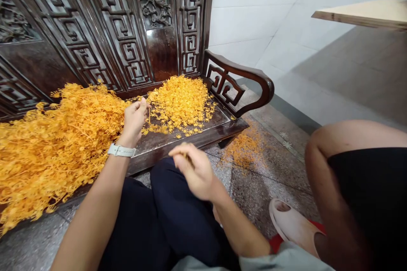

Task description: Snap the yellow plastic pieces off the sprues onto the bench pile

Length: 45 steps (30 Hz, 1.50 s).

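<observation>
My left hand (135, 117), with a white watch on its wrist, reaches out over a dark carved wooden bench (178, 137) and pinches a thin orange plastic stem (149, 115) at the edge of a big heap of orange plastic sprigs (57, 144). A smaller heap of loose orange pieces (181, 99) lies on the seat just right of that hand. My right hand (193, 169) hovers above my knee, its fingers curled round a thin stick-like piece that is blurred.
The bench has a carved backrest (104, 25) and a curved armrest (241, 84). More orange bits (244, 148) lie on the speckled stone floor. Another person's bare knee (352, 161) and sandalled foot (292, 224) are at the right. A wooden tabletop edge (359, 15) juts in top right.
</observation>
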Each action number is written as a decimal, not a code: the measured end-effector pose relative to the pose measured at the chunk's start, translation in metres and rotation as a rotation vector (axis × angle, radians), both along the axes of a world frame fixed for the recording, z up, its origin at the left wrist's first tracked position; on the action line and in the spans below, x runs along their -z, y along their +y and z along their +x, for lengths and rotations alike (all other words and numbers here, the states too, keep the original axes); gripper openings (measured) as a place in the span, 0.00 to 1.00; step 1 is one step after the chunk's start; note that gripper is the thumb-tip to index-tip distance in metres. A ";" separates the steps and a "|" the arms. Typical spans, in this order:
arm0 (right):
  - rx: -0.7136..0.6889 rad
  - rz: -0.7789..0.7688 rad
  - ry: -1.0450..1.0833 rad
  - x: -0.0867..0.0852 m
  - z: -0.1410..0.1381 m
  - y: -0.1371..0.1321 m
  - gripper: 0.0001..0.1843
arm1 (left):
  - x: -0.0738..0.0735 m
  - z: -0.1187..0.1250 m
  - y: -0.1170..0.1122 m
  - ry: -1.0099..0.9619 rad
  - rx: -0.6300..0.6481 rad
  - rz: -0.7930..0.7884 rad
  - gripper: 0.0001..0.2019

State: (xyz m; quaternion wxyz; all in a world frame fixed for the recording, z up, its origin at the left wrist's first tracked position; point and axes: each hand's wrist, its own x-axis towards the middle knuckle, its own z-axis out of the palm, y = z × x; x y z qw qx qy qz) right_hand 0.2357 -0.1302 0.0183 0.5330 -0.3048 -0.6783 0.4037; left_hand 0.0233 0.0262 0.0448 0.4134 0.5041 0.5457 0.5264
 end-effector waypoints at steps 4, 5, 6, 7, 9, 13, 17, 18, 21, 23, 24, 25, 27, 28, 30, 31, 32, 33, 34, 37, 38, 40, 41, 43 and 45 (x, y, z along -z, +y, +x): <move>0.205 -0.216 0.118 0.014 0.008 0.097 0.22 | -0.002 0.013 -0.014 -0.328 -0.018 -0.070 0.25; 0.273 -0.265 0.020 0.022 0.010 0.121 0.27 | -0.003 0.016 -0.017 -0.401 0.005 -0.085 0.26; 0.345 -0.298 -0.088 0.030 0.011 0.140 0.35 | -0.005 0.018 -0.019 -0.451 0.036 -0.103 0.26; 0.383 -0.308 -0.171 0.037 0.012 0.155 0.40 | -0.006 0.018 -0.021 -0.493 0.064 -0.128 0.26; 0.397 -0.295 -0.224 0.049 0.012 0.167 0.42 | -0.009 0.018 -0.024 -0.568 0.108 -0.177 0.23; 0.265 -0.238 0.023 0.044 0.000 0.142 0.26 | -0.009 0.022 -0.026 -0.665 0.158 -0.203 0.17; 0.239 -0.118 0.042 0.022 -0.022 0.111 0.23 | -0.006 0.032 -0.027 -0.640 0.271 -0.181 0.13; 0.271 -0.073 0.013 0.019 -0.027 0.109 0.23 | -0.005 0.035 -0.028 -0.624 0.290 -0.178 0.13; 0.356 0.002 -0.023 0.018 -0.034 0.112 0.13 | -0.006 0.041 -0.033 -0.543 0.335 -0.178 0.11; 0.369 -0.011 -0.013 0.022 -0.034 0.118 0.11 | -0.006 0.043 -0.035 -0.455 0.354 -0.171 0.08; 0.369 -0.022 -0.010 0.023 -0.034 0.121 0.13 | -0.005 0.043 -0.036 -0.400 0.347 -0.161 0.08; 0.368 -0.030 -0.005 0.025 -0.034 0.123 0.14 | -0.004 0.044 -0.036 -0.345 0.335 -0.144 0.09; 0.370 -0.032 0.018 0.026 -0.034 0.125 0.17 | 0.000 0.046 -0.036 -0.257 0.313 -0.111 0.11; 0.368 -0.031 0.046 0.026 -0.035 0.126 0.18 | 0.002 0.047 -0.036 -0.232 0.312 -0.102 0.13; 0.314 -0.082 0.143 0.024 -0.038 0.125 0.20 | 0.004 0.050 -0.036 -0.230 0.325 -0.098 0.15; 0.260 -0.147 0.210 0.023 -0.040 0.125 0.22 | 0.005 0.052 -0.036 -0.249 0.331 -0.101 0.16; 0.194 -0.234 0.285 0.021 -0.042 0.123 0.24 | 0.004 0.053 -0.037 -0.274 0.333 -0.105 0.18; 0.127 -0.326 0.357 0.019 -0.043 0.122 0.26 | 0.004 0.054 -0.038 -0.303 0.332 -0.105 0.19; 0.071 -0.410 0.420 0.017 -0.044 0.119 0.27 | 0.003 0.056 -0.039 -0.332 0.327 -0.104 0.20; 0.011 -0.569 0.563 0.013 -0.047 0.112 0.25 | 0.000 0.058 -0.041 -0.428 0.302 -0.107 0.20; 0.017 -0.615 0.609 0.012 -0.047 0.110 0.23 | 0.000 0.058 -0.042 -0.466 0.293 -0.120 0.21; 0.029 -0.718 0.725 0.012 -0.049 0.108 0.22 | 0.000 0.058 -0.042 -0.547 0.270 -0.153 0.20; 0.023 -0.766 0.789 0.012 -0.050 0.108 0.21 | 0.000 0.059 -0.043 -0.595 0.253 -0.162 0.20; -0.001 -0.833 0.900 0.012 -0.053 0.109 0.20 | -0.002 0.061 -0.044 -0.698 0.211 -0.145 0.20; -0.005 -0.843 0.945 0.010 -0.058 0.109 0.20 | -0.004 0.064 -0.045 -0.767 0.176 -0.107 0.20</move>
